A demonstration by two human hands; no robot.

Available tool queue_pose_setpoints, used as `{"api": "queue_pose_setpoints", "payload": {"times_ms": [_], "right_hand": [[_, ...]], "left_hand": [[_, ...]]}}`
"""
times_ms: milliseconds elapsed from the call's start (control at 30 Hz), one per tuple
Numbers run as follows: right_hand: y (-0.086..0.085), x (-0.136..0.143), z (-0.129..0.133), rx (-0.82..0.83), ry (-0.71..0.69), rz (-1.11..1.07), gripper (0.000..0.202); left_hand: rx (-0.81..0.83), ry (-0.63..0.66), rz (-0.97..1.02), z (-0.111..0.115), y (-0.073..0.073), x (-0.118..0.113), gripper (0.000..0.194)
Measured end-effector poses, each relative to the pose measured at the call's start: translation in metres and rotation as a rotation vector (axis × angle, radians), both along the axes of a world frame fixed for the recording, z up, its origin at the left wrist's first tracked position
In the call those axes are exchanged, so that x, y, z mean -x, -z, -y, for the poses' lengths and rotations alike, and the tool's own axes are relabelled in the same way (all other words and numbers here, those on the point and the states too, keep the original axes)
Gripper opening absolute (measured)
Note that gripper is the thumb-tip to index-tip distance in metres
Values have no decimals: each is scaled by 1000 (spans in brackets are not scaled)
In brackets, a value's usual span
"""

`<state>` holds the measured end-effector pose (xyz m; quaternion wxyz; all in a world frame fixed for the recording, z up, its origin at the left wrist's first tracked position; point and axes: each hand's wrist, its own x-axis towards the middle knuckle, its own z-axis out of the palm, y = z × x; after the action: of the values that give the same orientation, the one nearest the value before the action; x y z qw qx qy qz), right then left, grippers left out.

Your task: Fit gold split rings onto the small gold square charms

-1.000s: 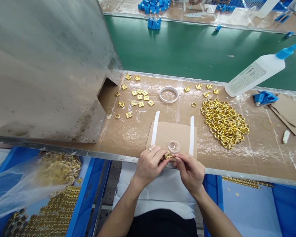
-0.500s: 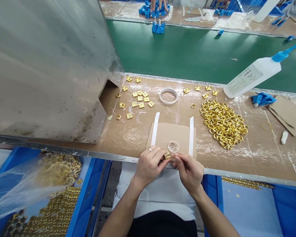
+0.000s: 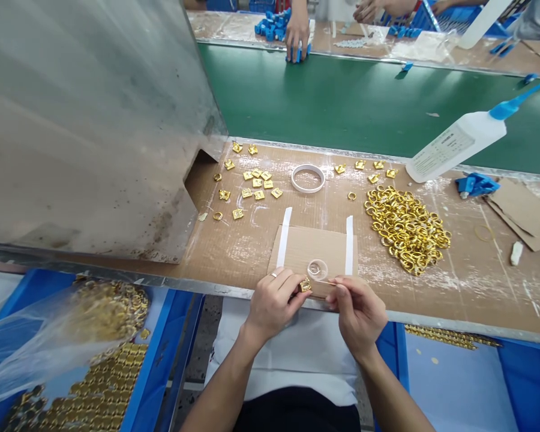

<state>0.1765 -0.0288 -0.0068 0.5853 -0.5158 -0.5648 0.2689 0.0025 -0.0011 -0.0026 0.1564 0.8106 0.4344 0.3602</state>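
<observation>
Golden piece (image 3: 305, 285) is pinched by left hand (image 3: 272, 303), probably to keep its face uncovered; right hand (image 3: 360, 311) grips a thin stick (image 3: 324, 282); clear dish (image 3: 323, 271) lies just beyond both, seemingly for easy reach.

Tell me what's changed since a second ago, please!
The right hand moved right, away from the left hand, keeping its thin stick. Another person's hand came nearer, onto blue pieces on the green surface. The left hand still holds the gold piece; the ring pile stayed put.
</observation>
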Motion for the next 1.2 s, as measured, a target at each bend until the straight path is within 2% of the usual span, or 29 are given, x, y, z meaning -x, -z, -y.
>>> {"api": "queue_pose_setpoints", "payload": {"times_ms": [133,267,367,433,500,567,667,733,900,1067,1200], "right_hand": [[-8,1,-12,20,133,76,10],[-8,4,-20,51,94,212,14],[-4,5,-21,75,88,212,23],[-3,5,-17,29,176,165,31],[-8,5,-7,-10,260,167,28],[-17,6,6,76,170,195,30],[-32,11,27,382,-213,114,44],[-39,15,35,518,-350,29,52],[-43,17,43,648,-384,-47,59],[-44,14,48,797,-475,-177,58],[-46,15,49,811,-544,-261,54]], "left_hand": [[31,42,63,0,-1,4,21],[37,81,149,1,-3,8,22],[30,97,184,6,-6,10,22],[27,103,194,11,-8,12,21],[23,112,198,17,-10,14,20],[27,131,185,24,-13,16,20],[53,173,150,33,-17,18,20],[78,215,130,39,-21,19,20],[141,305,82,50,-27,20,19],[160,335,7,58,-33,24,14],[149,339,-46,62,-38,27,15]]}}
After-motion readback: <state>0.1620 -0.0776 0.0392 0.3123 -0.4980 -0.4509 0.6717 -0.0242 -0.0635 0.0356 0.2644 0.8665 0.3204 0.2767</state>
